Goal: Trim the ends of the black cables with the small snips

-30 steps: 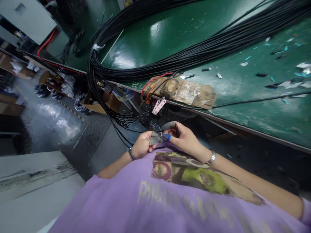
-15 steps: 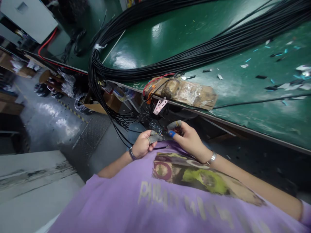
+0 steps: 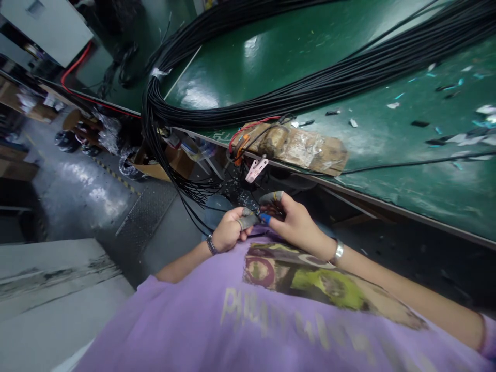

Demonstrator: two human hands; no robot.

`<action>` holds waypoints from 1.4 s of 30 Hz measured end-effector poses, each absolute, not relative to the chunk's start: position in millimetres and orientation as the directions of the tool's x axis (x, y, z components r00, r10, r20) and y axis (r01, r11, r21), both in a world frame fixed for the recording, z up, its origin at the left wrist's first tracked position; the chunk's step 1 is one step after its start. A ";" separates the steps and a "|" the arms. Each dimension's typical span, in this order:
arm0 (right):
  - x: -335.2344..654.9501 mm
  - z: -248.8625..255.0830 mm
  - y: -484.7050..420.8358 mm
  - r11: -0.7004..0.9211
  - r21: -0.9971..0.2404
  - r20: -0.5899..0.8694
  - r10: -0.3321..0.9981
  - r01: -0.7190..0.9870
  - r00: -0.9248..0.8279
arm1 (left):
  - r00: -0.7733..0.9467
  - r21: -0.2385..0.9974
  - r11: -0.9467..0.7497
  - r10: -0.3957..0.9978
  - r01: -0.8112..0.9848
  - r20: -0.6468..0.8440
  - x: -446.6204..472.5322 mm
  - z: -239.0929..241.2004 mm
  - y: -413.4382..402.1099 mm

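Close to the purple shirt point(image 3: 186, 315), my left hand point(image 3: 228, 230) pinches the end of a black cable, grey covers on its thumb and finger. Thin wires point(image 3: 256, 211) stick out of that end; their tips are partly hidden. From the right, my right hand point(image 3: 300, 225) meets them, its blue-wrapped thumb closed against the wires and a grey-covered finger curled above. Black cables point(image 3: 170, 160) hang from the large bundle point(image 3: 240, 114) over the table edge, down to the left of my hands.
The green table point(image 3: 372, 191) carries a taped wooden block point(image 3: 310, 150) at its edge, with a pink clip point(image 3: 256, 169) hanging there. Cable scraps point(image 3: 445, 139) litter the right side. A cardboard box point(image 3: 170, 165) stands below. At lower left is a pale surface point(image 3: 50, 299).
My right hand has moved slightly left, bringing its blue-wrapped thumb onto the wires at my left fingertips. My left hand has stayed nearly in place, still holding the cable.
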State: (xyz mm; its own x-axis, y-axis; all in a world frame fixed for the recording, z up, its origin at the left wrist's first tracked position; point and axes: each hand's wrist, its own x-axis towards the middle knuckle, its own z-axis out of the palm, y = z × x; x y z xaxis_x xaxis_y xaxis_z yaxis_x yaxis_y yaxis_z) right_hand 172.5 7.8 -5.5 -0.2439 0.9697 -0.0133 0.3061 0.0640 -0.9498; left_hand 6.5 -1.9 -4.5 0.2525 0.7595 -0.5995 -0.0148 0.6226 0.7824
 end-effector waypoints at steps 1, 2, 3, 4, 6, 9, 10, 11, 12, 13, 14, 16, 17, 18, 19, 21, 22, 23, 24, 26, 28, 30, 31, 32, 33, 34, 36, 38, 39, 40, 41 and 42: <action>172.4 -6.6 8.1 0.070 -0.949 -0.007 0.970 0.307 -0.243 | 0.253 0.785 0.619 0.762 -0.014 -0.596 6.8 -3.7 -1.7; 172.4 -7.6 8.3 0.076 -0.949 -0.001 0.970 0.307 -0.243 | 0.254 0.786 0.618 0.763 -0.014 -0.595 7.1 -3.0 -1.5; 172.3 -8.6 8.5 0.083 -0.949 0.005 0.969 0.305 -0.247 | 0.256 0.787 0.617 0.763 -0.014 -0.594 7.4 -2.6 -1.3; 172.3 -9.5 8.5 0.091 -0.949 0.013 0.968 0.303 -0.252 | 0.257 0.786 0.618 0.762 -0.014 -0.594 7.6 -2.4 -1.2; 172.1 -11.0 8.3 0.107 -0.948 0.023 0.963 0.301 -0.269 | 0.259 0.783 0.622 0.758 -0.011 -0.598 7.8 -2.2 -1.2; 171.9 -12.5 8.1 0.110 -0.945 0.018 0.958 0.307 -0.288 | 0.258 0.779 0.627 0.753 -0.005 -0.605 8.0 -2.1 -1.5; 171.8 -12.9 8.1 0.108 -0.945 0.015 0.957 0.309 -0.288 | 0.257 0.778 0.628 0.752 -0.002 -0.607 8.1 -2.0 -1.6; 171.7 -13.3 8.2 0.109 -0.944 0.016 0.958 0.310 -0.286 | 0.255 0.778 0.628 0.753 0.000 -0.607 8.1 -2.0 -1.7; 171.7 -13.7 8.3 0.113 -0.944 0.022 0.959 0.311 -0.281 | 0.252 0.779 0.626 0.754 0.000 -0.606 8.1 -2.1 -1.9; 171.6 -14.1 8.3 0.119 -0.943 0.029 0.961 0.312 -0.276 | 0.249 0.781 0.625 0.756 -0.001 -0.605 8.1 -2.2 -2.0; 171.5 -14.5 8.4 0.124 -0.942 0.036 0.962 0.313 -0.272 | 0.249 0.782 0.623 0.758 -0.002 -0.603 8.0 -2.5 -2.1; 171.6 -15.1 8.3 0.130 -0.939 0.042 0.962 0.317 -0.271 | 0.250 0.785 0.620 0.760 -0.002 -0.600 7.8 -3.0 -2.2; 171.7 -15.1 8.1 0.134 -0.938 0.045 0.961 0.320 -0.272 | 0.251 0.783 0.622 0.758 0.000 -0.602 7.7 -3.3 -2.1; 171.9 -14.9 8.0 0.143 -0.934 0.051 0.960 0.326 -0.275 | 0.252 0.781 0.624 0.756 0.003 -0.605 7.6 -3.6 -2.0; 172.2 -14.4 7.9 0.159 -0.928 0.062 0.958 0.337 -0.281 | 0.251 0.780 0.626 0.754 0.004 -0.607 7.5 -3.8 -1.9; 172.9 -12.7 7.7 0.204 -0.908 0.095 0.951 0.366 -0.294 | 0.249 0.776 0.631 0.751 0.004 -0.612 7.3 -4.1 -1.7; 173.2 -11.6 7.7 0.223 -0.898 0.109 0.947 0.379 -0.301 | 0.248 0.775 0.632 0.751 0.002 -0.613 7.2 -4.2 -1.6; 173.4 -10.5 7.7 0.236 -0.890 0.116 0.944 0.390 -0.308 | 0.248 0.775 0.632 0.750 0.000 -0.612 7.2 -4.3 -1.6; 173.5 -9.6 7.7 0.243 -0.886 0.119 0.943 0.395 -0.311 | 0.249 0.775 0.631 0.751 -0.003 -0.611 7.2 -4.3 -1.6; 173.5 -8.5 7.9 0.246 -0.882 0.119 0.941 0.402 -0.316 | 0.250 0.778 0.628 0.755 -0.008 -0.606 7.4 -4.0 -1.8; 173.6 -8.5 8.1 0.254 -0.874 0.116 0.937 0.415 -0.329 | 0.248 0.783 0.621 0.760 -0.006 -0.601 7.9 -3.2 -1.9; 174.2 -9.1 8.2 0.286 -0.852 0.124 0.925 0.440 -0.360 | 0.241 0.785 0.619 0.761 0.010 -0.603 8.3 -2.0 -1.8; 174.7 -9.3 8.0 0.311 -0.836 0.135 0.915 0.452 -0.380 | 0.238 0.785 0.619 0.759 0.022 -0.606 8.5 -1.4 -1.7; 175.2 -9.3 7.7 0.339 -0.822 0.150 0.904 0.457 -0.401 | 0.236 0.783 0.621 0.757 0.035 -0.610 8.6 -0.9 -1.6; 175.9 -8.9 7.2 0.362 -0.815 0.162 0.892 0.452 -0.421 | 0.236 0.782 0.621 0.754 0.049 -0.614 8.5 -0.5 -1.5; 176.4 -8.3 6.6 0.368 -0.822 0.167 0.885 0.435 -0.434 | 0.237 0.783 0.619 0.753 0.062 -0.614 8.4 -0.5 -1.5; 177.0 -6.5 5.1 0.295 -0.880 0.128 0.901 0.371 -0.414 | 0.232 0.794 0.602 0.764 0.082 -0.603 8.0 -1.3 -1.7; 176.8 -4.4 4.5 0.130 -0.951 0.039 0.950 0.281 -0.309 | 0.212 0.816 0.569 0.788 0.102 -0.577 7.9 -3.1 -2.2; 176.4 -3.5 4.9 0.050 -0.971 -0.007 0.971 0.234 -0.238 | 0.203 0.831 0.544 0.806 0.113 -0.555 8.0 -4.2 -2.5; 175.8 -2.6 5.9 -0.010 -0.981 -0.045 0.984 0.194 -0.173 | 0.198 0.851 0.510 0.828 0.123 -0.525 8.4 -5.4 -2.9; 175.1 -2.0 7.3 -0.048 -0.985 -0.069 0.990 0.167 -0.126 | 0.199 0.874 0.467 0.852 0.131 -0.485 8.8 -6.6 -3.4; 174.2 -1.6 9.1 -0.068 -0.986 -0.084 0.991 0.150 -0.104 | 0.203 0.899 0.415 0.877 0.138 -0.436 9.2 -7.7 -3.9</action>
State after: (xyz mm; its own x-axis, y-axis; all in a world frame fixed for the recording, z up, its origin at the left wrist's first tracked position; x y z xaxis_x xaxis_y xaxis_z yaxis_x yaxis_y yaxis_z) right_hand 174.2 9.1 -1.6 -0.1041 0.9910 -0.0838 0.1499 -0.0677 -0.9864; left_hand 9.2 -3.9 -7.7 0.2029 0.8770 -0.4355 0.1382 0.4147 0.8994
